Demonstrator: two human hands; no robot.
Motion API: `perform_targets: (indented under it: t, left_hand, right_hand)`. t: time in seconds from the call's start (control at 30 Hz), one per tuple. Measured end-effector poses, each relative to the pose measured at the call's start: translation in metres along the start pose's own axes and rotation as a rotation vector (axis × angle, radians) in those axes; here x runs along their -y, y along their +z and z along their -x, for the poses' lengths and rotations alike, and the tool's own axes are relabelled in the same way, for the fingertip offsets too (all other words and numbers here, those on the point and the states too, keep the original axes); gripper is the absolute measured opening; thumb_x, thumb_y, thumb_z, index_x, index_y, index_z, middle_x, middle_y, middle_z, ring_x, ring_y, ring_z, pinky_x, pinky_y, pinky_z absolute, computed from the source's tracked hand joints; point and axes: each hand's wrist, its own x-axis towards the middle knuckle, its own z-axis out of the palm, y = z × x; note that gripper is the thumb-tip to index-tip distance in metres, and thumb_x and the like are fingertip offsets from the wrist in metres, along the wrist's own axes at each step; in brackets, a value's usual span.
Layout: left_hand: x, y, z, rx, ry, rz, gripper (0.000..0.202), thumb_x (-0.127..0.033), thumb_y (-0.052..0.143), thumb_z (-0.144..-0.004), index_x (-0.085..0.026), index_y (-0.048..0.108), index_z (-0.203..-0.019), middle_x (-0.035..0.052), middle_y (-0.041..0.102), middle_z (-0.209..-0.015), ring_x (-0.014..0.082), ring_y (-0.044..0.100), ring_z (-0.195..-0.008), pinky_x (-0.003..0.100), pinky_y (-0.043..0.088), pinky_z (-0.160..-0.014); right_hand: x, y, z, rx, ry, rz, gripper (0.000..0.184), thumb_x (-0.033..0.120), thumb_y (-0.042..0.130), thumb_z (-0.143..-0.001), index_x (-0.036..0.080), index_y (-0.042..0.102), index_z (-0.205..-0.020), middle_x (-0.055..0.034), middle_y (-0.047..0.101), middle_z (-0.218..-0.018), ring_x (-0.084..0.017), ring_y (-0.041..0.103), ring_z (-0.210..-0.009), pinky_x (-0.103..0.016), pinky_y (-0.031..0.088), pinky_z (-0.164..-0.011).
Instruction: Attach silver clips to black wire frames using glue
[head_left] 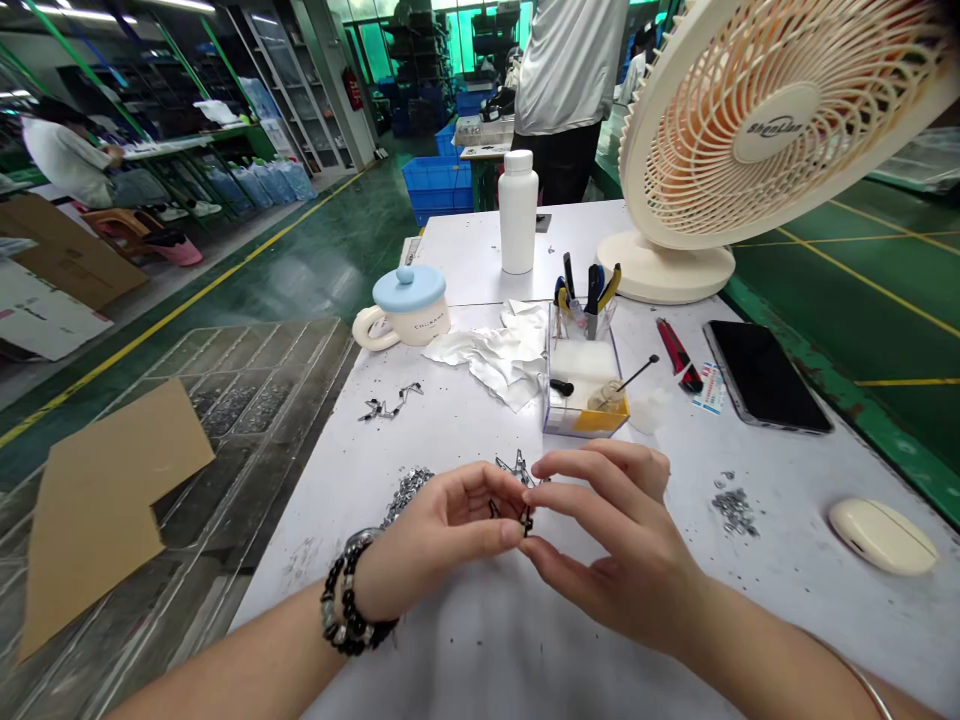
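My left hand (442, 530), with beaded bracelets (352, 595) at its wrist, pinches a small dark metal part (527, 520) between thumb and fingers. From the other side, my right hand (626, 530) closes thumb and index fingertip on the same part, which the fingers mostly hide. Just behind the fingertips lie more thin black-and-silver metal parts (514, 464). A heap of small silver pieces (409, 492) sits beyond my left hand, partly covered by it. Farther back on the left, a jagged string of black and silver parts (390, 404) rests on the white table (465, 660).
Behind my hands stands a clear tool box (585, 400) with pliers, beside crumpled tissue (502, 345). A lidded mug (409, 305), white bottle (517, 215) and fan (772, 125) are farther back. At right lie a red cutter (677, 355), phone (765, 375), metal bits (735, 512) and cream case (883, 536).
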Motion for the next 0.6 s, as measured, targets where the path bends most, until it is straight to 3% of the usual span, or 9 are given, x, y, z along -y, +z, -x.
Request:
perform_targets:
  t: [0.07, 0.13, 0.27, 0.4, 0.6]
  left_hand:
    - [-0.004, -0.015, -0.004, -0.076, 0.059, -0.345, 0.037, -0.040, 0.053, -0.082, -0.018, 0.052, -0.111, 0.0085, 0.061, -0.103, 0.0189, 0.059, -0.092, 0.029, 0.049, -0.077]
    - [-0.008, -0.034, -0.009, -0.251, 0.105, -0.596, 0.039, -0.042, 0.049, -0.084, -0.018, 0.049, -0.114, 0.0097, 0.057, -0.111, 0.0219, 0.056, -0.099, 0.035, 0.047, -0.085]
    - [-0.012, -0.072, -0.016, -0.580, 0.135, -0.944, 0.038, -0.036, 0.055, -0.079, -0.015, 0.054, -0.110, 0.0121, 0.049, -0.117, 0.0308, 0.040, -0.114, 0.049, 0.024, -0.103]
    - [-0.007, -0.093, -0.021, -0.635, 0.052, -1.156, 0.028, -0.029, 0.055, -0.074, -0.015, 0.064, -0.098, 0.0125, 0.054, -0.107, 0.0355, 0.044, -0.106, 0.054, 0.026, -0.097]
    - [0.000, -0.099, -0.023, -0.629, -0.010, -1.188, 0.016, -0.018, 0.051, -0.078, -0.013, 0.062, -0.089, 0.0089, 0.059, -0.091, 0.0220, 0.054, -0.088, 0.040, 0.040, -0.084]
  right_hand:
    - [-0.005, 0.002, 0.001, 0.025, 0.018, 0.016, 0.010, 0.026, 0.064, -0.077, 0.022, 0.062, -0.087, -0.0025, 0.065, -0.094, -0.022, 0.051, -0.090, -0.038, 0.033, -0.077]
    - [-0.012, 0.005, 0.003, 0.092, 0.067, 0.072, 0.008, 0.027, 0.062, -0.079, 0.022, 0.062, -0.086, -0.0029, 0.064, -0.096, -0.023, 0.050, -0.093, -0.039, 0.032, -0.079]
    - [-0.022, 0.013, 0.008, 0.271, 0.189, 0.198, 0.010, 0.026, 0.058, -0.080, 0.021, 0.062, -0.088, -0.0047, 0.062, -0.104, -0.026, 0.049, -0.099, -0.042, 0.031, -0.082]
    - [-0.023, 0.017, 0.011, 0.300, 0.228, 0.247, 0.023, 0.026, 0.058, -0.080, 0.020, 0.058, -0.103, -0.0082, 0.059, -0.110, -0.028, 0.049, -0.101, -0.044, 0.034, -0.082]
    - [-0.020, 0.014, 0.012, 0.286, 0.226, 0.275, 0.028, 0.028, 0.056, -0.081, 0.022, 0.055, -0.109, -0.0093, 0.057, -0.114, -0.029, 0.048, -0.105, -0.047, 0.034, -0.085]
